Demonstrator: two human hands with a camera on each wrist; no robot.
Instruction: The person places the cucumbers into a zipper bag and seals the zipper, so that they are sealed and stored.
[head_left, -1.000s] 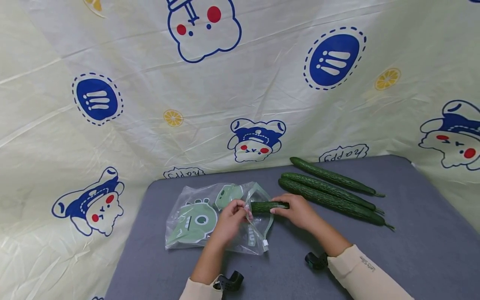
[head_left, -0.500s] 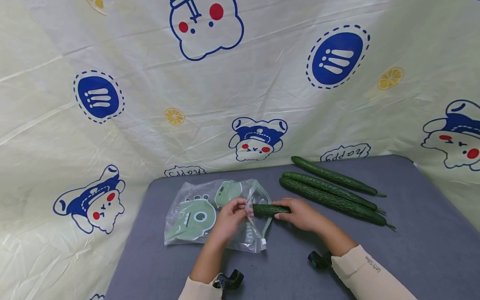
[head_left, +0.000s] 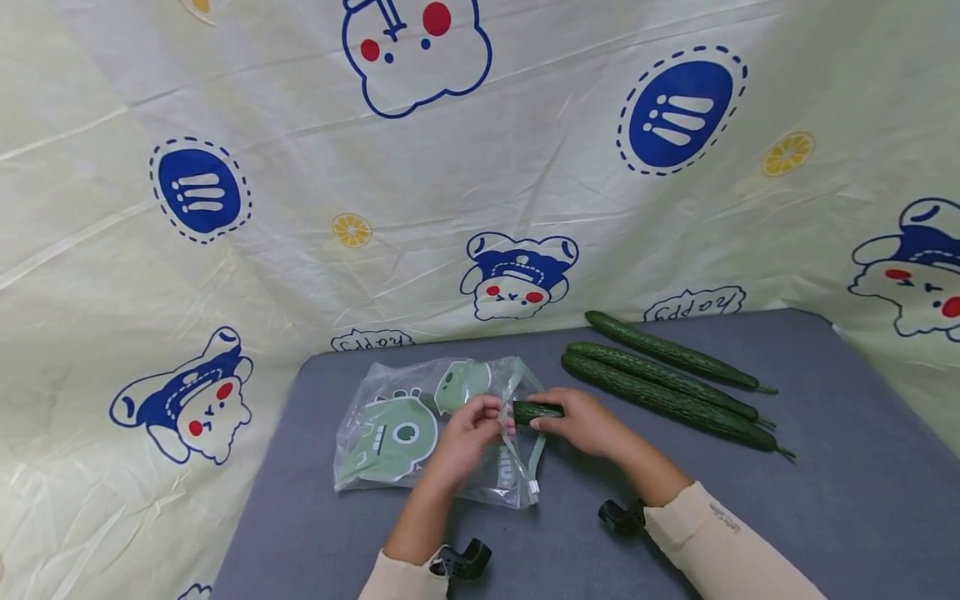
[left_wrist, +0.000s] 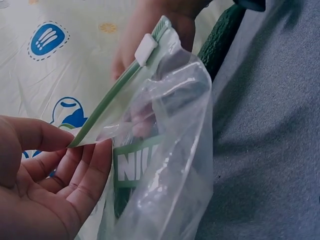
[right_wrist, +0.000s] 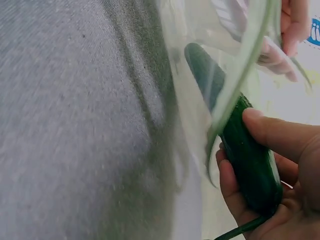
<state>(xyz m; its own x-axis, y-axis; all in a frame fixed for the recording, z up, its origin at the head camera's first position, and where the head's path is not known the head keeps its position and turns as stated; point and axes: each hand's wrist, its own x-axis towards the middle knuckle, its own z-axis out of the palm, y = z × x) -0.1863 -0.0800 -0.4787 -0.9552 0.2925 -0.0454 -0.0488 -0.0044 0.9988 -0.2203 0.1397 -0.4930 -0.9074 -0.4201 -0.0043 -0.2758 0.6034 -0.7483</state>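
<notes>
A clear zip bag (head_left: 397, 433) with green cartoon prints lies on the table, its mouth to the right. My left hand (head_left: 467, 442) pinches the bag's green zip edge between thumb and fingers, as the left wrist view shows; the white slider (left_wrist: 146, 50) sits farther along that edge. In my right hand (head_left: 588, 421) is a dark green cucumber (right_wrist: 252, 165), gripped near its stem end, thumb on one side and fingers on the other. Its rounded far end is inside the bag, seen through the plastic in the right wrist view.
Three long cucumbers (head_left: 667, 398) lie slantwise to the right behind my right hand, two of them side by side. The grey table (head_left: 555, 542) ends at the back against a pale printed cloth (head_left: 420, 175). A black wrist camera (head_left: 618, 518) hangs at my right wrist.
My right hand has shifted a little to the left with the cucumber, and less of it shows outside the bag. The left hand keeps its hold on the bag's edge.
</notes>
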